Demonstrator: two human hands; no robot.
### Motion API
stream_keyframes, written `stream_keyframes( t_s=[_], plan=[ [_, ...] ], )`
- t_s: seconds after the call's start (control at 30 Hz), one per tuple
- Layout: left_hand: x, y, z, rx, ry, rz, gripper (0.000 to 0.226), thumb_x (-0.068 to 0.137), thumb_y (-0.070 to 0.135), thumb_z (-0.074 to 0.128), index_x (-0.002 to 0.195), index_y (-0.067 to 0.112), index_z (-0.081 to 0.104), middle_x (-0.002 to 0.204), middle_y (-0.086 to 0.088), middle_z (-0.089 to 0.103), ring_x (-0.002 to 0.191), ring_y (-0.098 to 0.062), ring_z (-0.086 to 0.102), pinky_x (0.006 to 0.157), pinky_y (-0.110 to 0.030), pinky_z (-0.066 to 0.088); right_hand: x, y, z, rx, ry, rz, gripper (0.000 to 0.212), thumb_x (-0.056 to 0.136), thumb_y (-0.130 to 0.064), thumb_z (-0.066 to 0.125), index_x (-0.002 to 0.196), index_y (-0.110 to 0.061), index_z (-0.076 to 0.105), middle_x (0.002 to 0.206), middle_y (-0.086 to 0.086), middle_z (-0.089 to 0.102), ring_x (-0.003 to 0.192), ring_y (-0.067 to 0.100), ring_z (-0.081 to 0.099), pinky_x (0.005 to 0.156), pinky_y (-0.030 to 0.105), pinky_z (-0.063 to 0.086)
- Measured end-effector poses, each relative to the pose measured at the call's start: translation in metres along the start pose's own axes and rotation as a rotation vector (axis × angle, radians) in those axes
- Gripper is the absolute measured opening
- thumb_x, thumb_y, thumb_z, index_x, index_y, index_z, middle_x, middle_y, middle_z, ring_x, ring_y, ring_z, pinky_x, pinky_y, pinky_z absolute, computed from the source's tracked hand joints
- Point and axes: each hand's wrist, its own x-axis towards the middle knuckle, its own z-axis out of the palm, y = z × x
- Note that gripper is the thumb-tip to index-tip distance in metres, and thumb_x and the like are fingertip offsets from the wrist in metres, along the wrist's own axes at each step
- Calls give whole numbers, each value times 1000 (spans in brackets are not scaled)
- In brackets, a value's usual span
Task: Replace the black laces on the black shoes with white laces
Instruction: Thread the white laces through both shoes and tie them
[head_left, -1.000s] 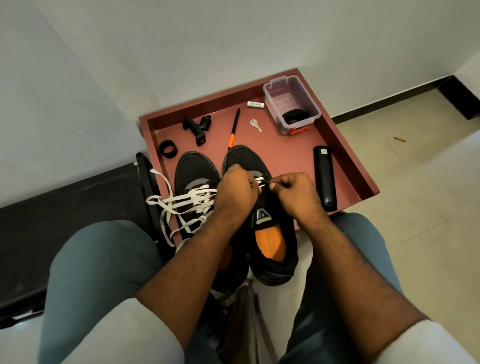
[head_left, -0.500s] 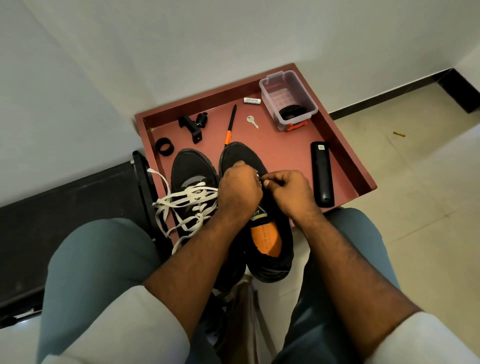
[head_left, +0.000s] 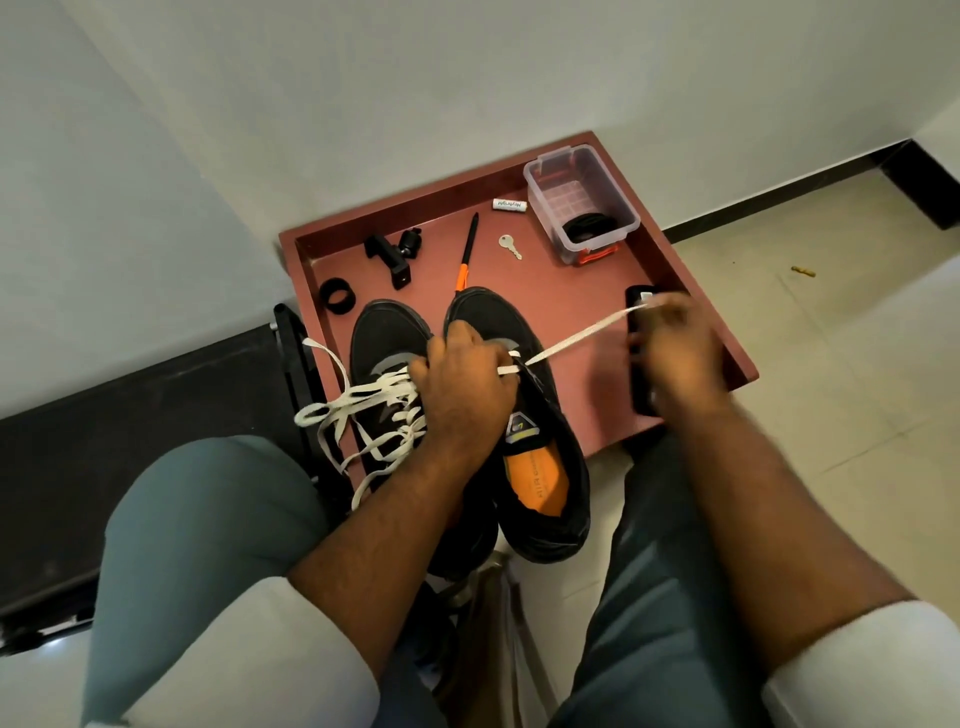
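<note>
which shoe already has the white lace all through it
The left shoe, beside the left hand: white lace criss-crosses its front and loose ends trail off its side. The right shoe shows only one strand, stretched out to the right hand.

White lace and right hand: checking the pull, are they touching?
Touching. The head view shows the white lace running taut from the right shoe into the blurred right hand, which pinches its end.

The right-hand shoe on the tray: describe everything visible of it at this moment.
The right-hand shoe is black, low-cut and looks like mesh, with an orange insole showing. It lies toe away from the person on the red tray, heel overhanging the near edge. The left hand rests on its forefoot. A flat white lace runs taut from its eyelets to the blurred right hand.
</note>
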Motion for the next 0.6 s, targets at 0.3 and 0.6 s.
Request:
stream_keyframes(
  t_s=[0.3,0.6],
  plan=[
    [-1,0,-2,47,65,23,42,83,29,67,123,31,55,134,1,47,127,-22,42,112,-51,17,-24,6,3,-488,-207,-538,25,93,-10,59,116,-13,65,114,-8,51,101,4,50,78,-4,35],
    [-4,-4,-4,105,64,3,54,84,35,65,135,33,48,140,0,46,135,-24,35,113,-59,6,6,1,-18,-246,313,-275,19,96,-13,54,111,-6,64,119,9,57,106,18,57,75,6,38]
  ],
)
